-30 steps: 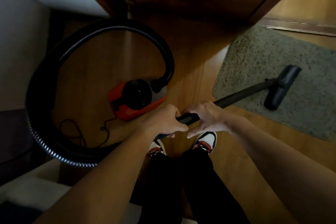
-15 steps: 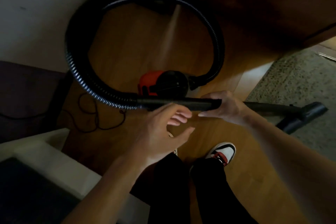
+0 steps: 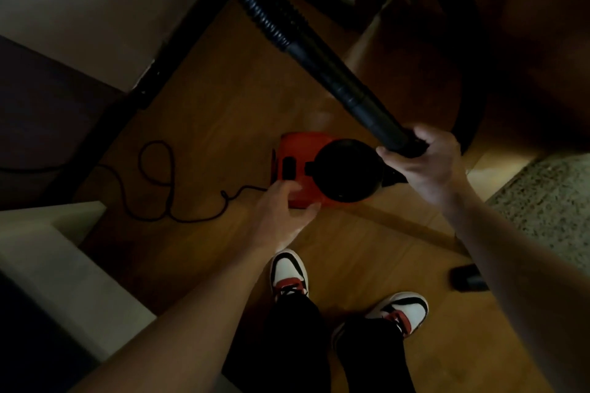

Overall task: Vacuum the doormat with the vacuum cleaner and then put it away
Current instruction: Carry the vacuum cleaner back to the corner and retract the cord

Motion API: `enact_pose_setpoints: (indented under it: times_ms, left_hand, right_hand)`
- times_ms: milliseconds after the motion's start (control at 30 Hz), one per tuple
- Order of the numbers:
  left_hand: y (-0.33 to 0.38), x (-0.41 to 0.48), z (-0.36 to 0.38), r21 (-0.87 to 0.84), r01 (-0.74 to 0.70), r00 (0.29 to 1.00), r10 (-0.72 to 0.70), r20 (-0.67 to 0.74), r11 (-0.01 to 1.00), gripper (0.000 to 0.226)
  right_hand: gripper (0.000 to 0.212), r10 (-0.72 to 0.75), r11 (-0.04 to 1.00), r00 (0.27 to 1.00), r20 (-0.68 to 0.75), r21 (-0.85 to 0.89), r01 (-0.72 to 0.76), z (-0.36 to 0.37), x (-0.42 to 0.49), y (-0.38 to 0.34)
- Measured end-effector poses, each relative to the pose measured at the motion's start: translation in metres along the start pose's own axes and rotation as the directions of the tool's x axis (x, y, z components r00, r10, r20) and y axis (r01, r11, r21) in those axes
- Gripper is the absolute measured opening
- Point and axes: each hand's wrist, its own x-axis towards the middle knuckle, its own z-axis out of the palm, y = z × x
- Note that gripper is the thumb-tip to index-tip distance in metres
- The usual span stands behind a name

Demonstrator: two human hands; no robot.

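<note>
The red and black vacuum cleaner (image 3: 300,166) sits on the wooden floor in front of my feet. My left hand (image 3: 282,204) reaches down to its near red edge, fingers lying on the casing and thumb at its corner. My right hand (image 3: 421,166) grips the black wand (image 3: 357,96), which slants up and away to the ribbed hose (image 3: 255,0). A strip of the speckled doormat (image 3: 549,210) shows at the right edge. A dark piece, probably the floor nozzle (image 3: 463,277), peeks out beside my right forearm.
The black power cord (image 3: 159,182) loops over the floor left of the vacuum cleaner. A white wall (image 3: 95,3) and dark skirting close the left side, pale furniture (image 3: 48,265) fills the lower left, and a dark wooden door (image 3: 526,41) stands at the upper right.
My left hand has left the wand and dropped onto the vacuum cleaner's red body. My right hand has swung the wand up off the doormat. The view has turned left, towards the vacuum cleaner.
</note>
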Motion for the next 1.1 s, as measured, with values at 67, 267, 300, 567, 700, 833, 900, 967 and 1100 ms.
enact_pose_setpoints:
  times_ms: [67, 267, 300, 567, 700, 833, 900, 967, 1100]
  left_hand:
    - [-0.008, 0.017, 0.004, 0.073, -0.014, 1.000, 0.015, -0.005, 0.997, 0.060]
    - [-0.037, 0.053, 0.018, 0.176, -0.002, 0.998, -0.008, 0.056, 0.984, 0.108]
    - [-0.040, 0.056, 0.020, 0.172, 0.010, 0.997, -0.021, 0.068, 0.985, 0.112]
    - [-0.053, 0.065, 0.042, 0.221, -0.034, 0.994, 0.009, 0.112, 0.975, 0.114]
    - [-0.055, 0.067, 0.051, 0.205, -0.029, 0.995, 0.008, 0.100, 0.978, 0.116]
    - [-0.054, 0.072, 0.043, 0.082, 0.033, 0.988, -0.045, 0.147, 0.996, 0.114]
    - [-0.052, 0.069, 0.034, 0.032, 0.043, 0.979, -0.049, 0.197, 0.999, 0.111]
    - [-0.049, 0.065, 0.028, 0.003, 0.049, 0.972, -0.048, 0.231, 0.999, 0.112]
    - [-0.042, 0.053, 0.022, -0.111, 0.068, 0.984, -0.049, 0.168, 0.992, 0.109]
  right_hand:
    - [0.025, -0.008, 0.999, 1.000, -0.007, -0.034, 0.008, 0.012, 0.008, 0.000]
    - [0.026, -0.003, 0.995, 1.000, 0.009, -0.101, 0.004, 0.046, 0.025, 0.017]
    - [0.026, -0.003, 0.994, 1.000, 0.012, -0.112, 0.004, 0.050, 0.026, 0.019]
    - [0.028, -0.005, 0.997, 1.000, 0.028, -0.077, 0.007, 0.067, 0.029, 0.020]
    - [0.025, -0.026, 0.996, 0.999, 0.037, -0.085, 0.029, 0.070, 0.030, 0.024]
    - [0.023, -0.027, 0.997, 0.997, 0.069, -0.072, 0.032, 0.074, 0.030, 0.025]
    - [0.022, -0.019, 0.997, 0.996, 0.081, -0.073, 0.025, 0.075, 0.030, 0.023]
    - [0.024, -0.018, 0.995, 0.994, 0.111, -0.097, 0.029, 0.073, 0.029, 0.022]
    - [0.025, -0.028, 0.991, 0.988, 0.150, -0.125, 0.047, 0.067, 0.024, 0.018]
